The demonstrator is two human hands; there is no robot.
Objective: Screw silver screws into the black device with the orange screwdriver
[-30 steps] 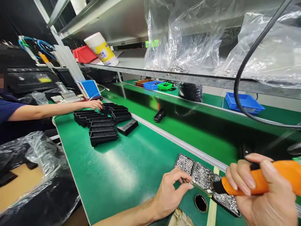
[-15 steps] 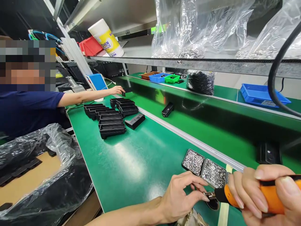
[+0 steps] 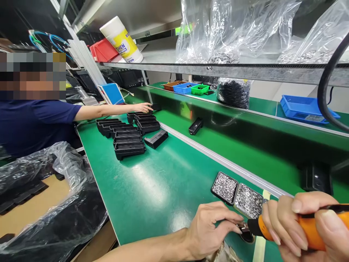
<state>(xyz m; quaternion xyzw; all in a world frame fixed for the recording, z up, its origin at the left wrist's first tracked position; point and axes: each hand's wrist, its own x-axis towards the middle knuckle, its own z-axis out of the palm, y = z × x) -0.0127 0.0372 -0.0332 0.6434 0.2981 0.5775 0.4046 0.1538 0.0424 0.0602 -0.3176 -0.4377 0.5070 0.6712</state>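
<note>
Left hand (image 3: 209, 233) fingertips pinched together on a small metal piece at the tip of the orange screwdriver (image 3: 294, 227); what the piece is, too small to tell. Right hand (image 3: 305, 229) wrapped tight around the screwdriver's handle, low right over the green bench (image 3: 152, 189). Just behind: trays of screws (image 3: 236, 193). Far left, a co-worker's hand (image 3: 144, 107) reaches past stacked black housings (image 3: 127, 136).

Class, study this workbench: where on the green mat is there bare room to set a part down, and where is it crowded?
Bare mat lies between the black trays and the screw trays. Crowded spots: around the black trays, where a co-worker's hand reaches, and the near right, where the left hand meets the orange screwdriver held by the right hand.
</note>
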